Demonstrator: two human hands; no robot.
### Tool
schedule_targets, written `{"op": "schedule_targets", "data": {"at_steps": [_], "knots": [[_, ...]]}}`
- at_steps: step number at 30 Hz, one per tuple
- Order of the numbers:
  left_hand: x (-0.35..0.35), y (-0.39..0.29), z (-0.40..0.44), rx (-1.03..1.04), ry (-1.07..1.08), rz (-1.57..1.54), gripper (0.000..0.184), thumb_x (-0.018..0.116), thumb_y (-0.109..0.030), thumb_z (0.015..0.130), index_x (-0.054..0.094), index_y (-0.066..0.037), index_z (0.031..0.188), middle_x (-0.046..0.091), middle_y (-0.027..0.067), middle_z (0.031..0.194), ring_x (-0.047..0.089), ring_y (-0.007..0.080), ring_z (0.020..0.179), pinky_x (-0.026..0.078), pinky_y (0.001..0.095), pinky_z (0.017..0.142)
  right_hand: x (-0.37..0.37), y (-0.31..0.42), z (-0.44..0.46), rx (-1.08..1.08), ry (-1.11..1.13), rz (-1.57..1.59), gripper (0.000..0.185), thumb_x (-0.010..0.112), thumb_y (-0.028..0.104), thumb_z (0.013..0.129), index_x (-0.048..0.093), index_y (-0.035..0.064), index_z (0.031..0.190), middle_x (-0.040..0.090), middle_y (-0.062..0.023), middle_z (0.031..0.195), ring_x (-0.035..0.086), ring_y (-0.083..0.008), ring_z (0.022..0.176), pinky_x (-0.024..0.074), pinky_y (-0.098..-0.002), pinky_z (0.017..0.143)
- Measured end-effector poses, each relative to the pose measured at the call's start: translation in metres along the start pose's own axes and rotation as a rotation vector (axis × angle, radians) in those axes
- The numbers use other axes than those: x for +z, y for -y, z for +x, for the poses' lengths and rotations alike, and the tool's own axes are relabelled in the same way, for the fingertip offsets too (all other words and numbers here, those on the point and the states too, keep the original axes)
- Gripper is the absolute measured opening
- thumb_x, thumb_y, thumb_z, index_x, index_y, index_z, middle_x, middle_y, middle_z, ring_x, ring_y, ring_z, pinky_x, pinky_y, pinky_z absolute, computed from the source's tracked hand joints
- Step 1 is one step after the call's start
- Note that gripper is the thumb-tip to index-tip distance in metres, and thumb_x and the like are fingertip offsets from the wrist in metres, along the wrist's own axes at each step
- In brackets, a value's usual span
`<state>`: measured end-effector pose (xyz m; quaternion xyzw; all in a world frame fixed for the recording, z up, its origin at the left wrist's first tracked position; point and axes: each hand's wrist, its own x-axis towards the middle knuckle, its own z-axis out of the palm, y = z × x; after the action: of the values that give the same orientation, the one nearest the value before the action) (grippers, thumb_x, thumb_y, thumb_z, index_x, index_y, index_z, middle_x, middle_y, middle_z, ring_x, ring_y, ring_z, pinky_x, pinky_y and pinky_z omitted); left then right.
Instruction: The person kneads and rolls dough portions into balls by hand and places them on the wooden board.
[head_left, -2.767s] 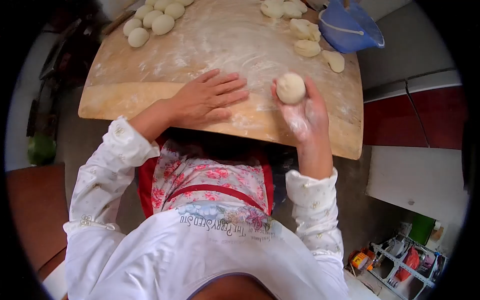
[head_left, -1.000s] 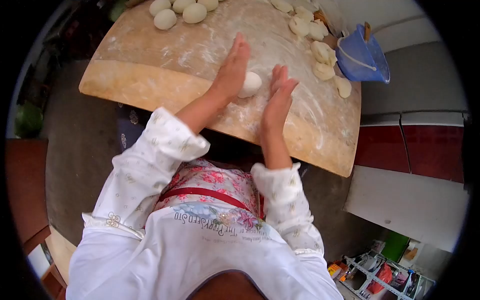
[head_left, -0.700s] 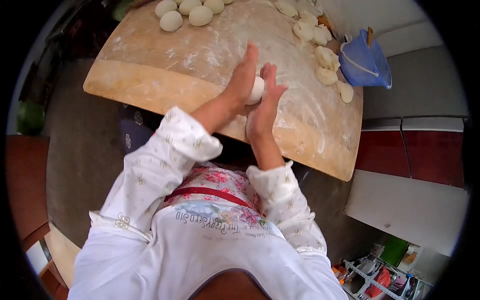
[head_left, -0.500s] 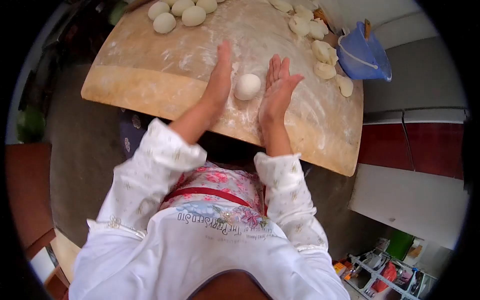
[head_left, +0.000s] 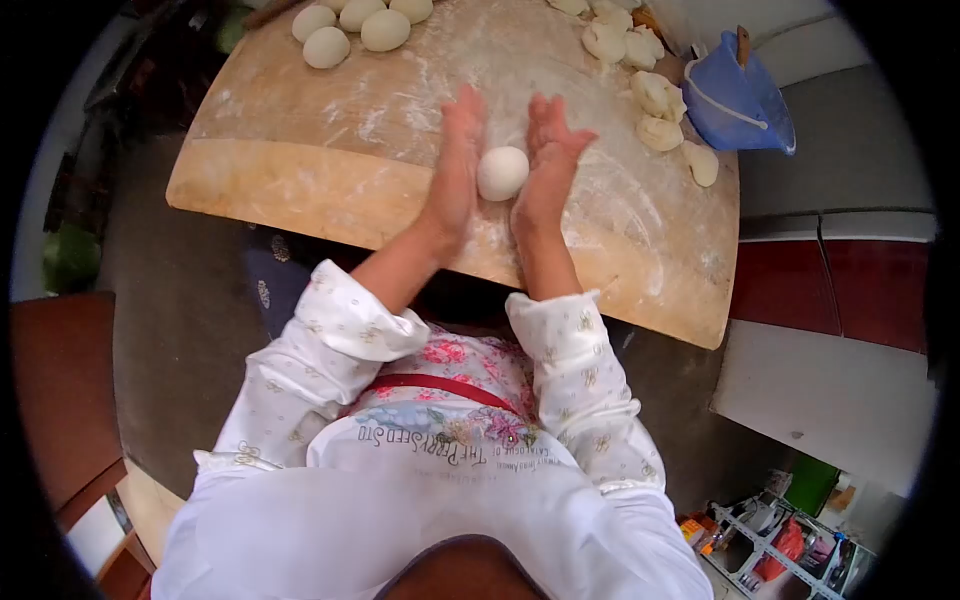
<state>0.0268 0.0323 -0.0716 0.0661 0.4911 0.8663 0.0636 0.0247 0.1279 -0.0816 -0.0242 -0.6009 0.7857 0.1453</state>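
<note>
A smooth, round white dough ball [head_left: 503, 174] sits on the floured wooden board [head_left: 300, 190], between my two palms. My left hand [head_left: 460, 165] stands on edge along the ball's left side, fingers stretched out away from me, with the palm at or very near the dough. On the other side, my right hand [head_left: 546, 165] is also on edge, its palm close against the ball. Its fingers are straight and the thumb sticks out to the right. Whether both palms press on the dough I cannot tell. Flour dusts the hands.
Several smooth dough balls [head_left: 327, 47] lie at the board's far left. Along the right edge are several rough dough pieces [head_left: 658, 133]. A blue bucket [head_left: 735, 100] with a wooden handle in it stands beyond them. Bottom right holds a rack [head_left: 770, 545] of small items.
My hands have come closer together around the dough ball; the left moved right, towards it. Before, both palms stood apart from the ball. The view has shifted slightly.
</note>
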Motion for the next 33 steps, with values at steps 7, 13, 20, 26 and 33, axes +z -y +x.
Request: {"op": "schedule_targets", "data": {"at_steps": [7, 13, 20, 26, 33], "knots": [[-0.010, 0.010, 0.025, -0.020, 0.100, 0.000, 0.074, 0.056, -0.042, 0.094, 0.025, -0.005, 0.150, 0.036, 0.0149, 0.150, 0.044, 0.0244, 0.131, 0.037, 0.0347, 0.106, 0.009, -0.008, -0.025, -0.022, -0.097, 0.032, 0.072, 0.011, 0.053, 0.102, 0.027, -0.0003, 0.148, 0.037, -0.0187, 0.149, 0.034, -0.0281, 0.139, 0.0204, -0.0385, 0.117], [-0.028, -0.009, -0.010, 0.347, 0.407, 0.978, 0.074, 0.078, -0.015, 0.078, 0.040, -0.003, 0.141, 0.056, 0.0167, 0.127, 0.056, 0.0228, 0.115, 0.046, 0.0331, 0.093, -0.052, 0.024, -0.037, -0.067, -0.198, -0.315, 0.061, 0.029, 0.043, 0.103, 0.032, -0.0019, 0.145, 0.043, -0.0195, 0.145, 0.037, -0.0273, 0.137, 0.0232, -0.0393, 0.115], [-0.060, -0.049, 0.028, -0.071, 0.075, 0.636, 0.055, 0.081, -0.017, 0.073, 0.060, -0.003, 0.122, 0.065, 0.0056, 0.101, 0.061, 0.0138, 0.087, 0.051, 0.0276, 0.077, -0.069, 0.007, -0.052, -0.087, -0.215, -0.429, 0.038, 0.049, 0.012, 0.099, 0.049, -0.0050, 0.133, 0.056, -0.0173, 0.130, 0.054, -0.0233, 0.121, 0.0388, -0.0338, 0.104], [-0.161, -0.116, 0.073, 0.283, -0.322, 1.123, 0.050, 0.079, -0.013, 0.075, 0.061, -0.003, 0.120, 0.066, 0.0064, 0.104, 0.063, 0.0134, 0.090, 0.052, 0.0273, 0.078, -0.068, 0.003, -0.050, -0.112, -0.191, -0.493, 0.030, 0.053, 0.011, 0.096, 0.059, -0.0057, 0.120, 0.062, -0.0152, 0.119, 0.059, -0.0209, 0.111, 0.0445, -0.0322, 0.097], [-0.237, -0.103, 0.111, 0.527, -0.444, 1.334, 0.049, 0.077, -0.012, 0.070, 0.062, -0.005, 0.116, 0.067, 0.0154, 0.103, 0.065, 0.0250, 0.096, 0.051, 0.0337, 0.083, -0.064, 0.004, -0.048, -0.106, -0.146, -0.553, 0.025, 0.054, 0.009, 0.095, 0.063, -0.0042, 0.114, 0.066, -0.0135, 0.111, 0.062, -0.0197, 0.102, 0.0473, -0.0314, 0.091]]}}
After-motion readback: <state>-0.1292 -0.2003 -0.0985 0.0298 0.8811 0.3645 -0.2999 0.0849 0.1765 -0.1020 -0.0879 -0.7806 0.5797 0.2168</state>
